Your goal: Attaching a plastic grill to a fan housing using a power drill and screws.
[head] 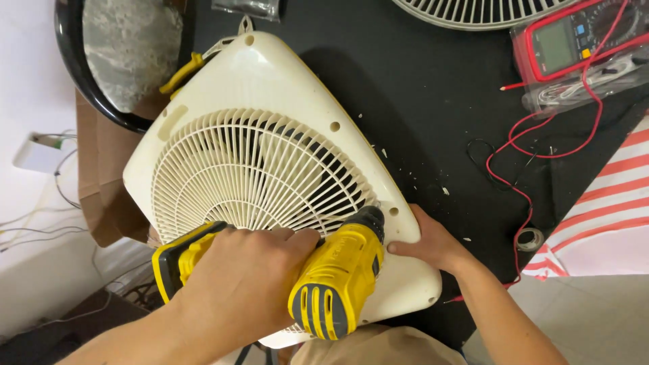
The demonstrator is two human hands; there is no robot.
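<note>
Left hand (236, 284) wrapped round the grip of one yellow-and-black cordless drill (331, 284), fingers (291, 240) curled tight together over the handle. The drill's nose points away from the knuckles, onto the cream fan housing (284, 88) just past the fingertips, at the grille's (250, 176) lower right edge. Bit tip hidden under the chuck, so I cannot tell if a screw sits there.

Right hand (433, 243) lies flat on the housing's right corner, beside the drill nose; fingers together, thumb pressing down, pinching nothing.

Progress, judged: three open holes show along the housing rim beyond the fingers, apparently without screws. Work at the drill's spot appears under way. Pale chips lie on the black table (419, 88) past the right hand.

Count: one fan housing, one grille on it, one loose grille (473, 13) at the far edge, one red multimeter (568, 40) with red leads (520, 176) right of the right hand.
</note>
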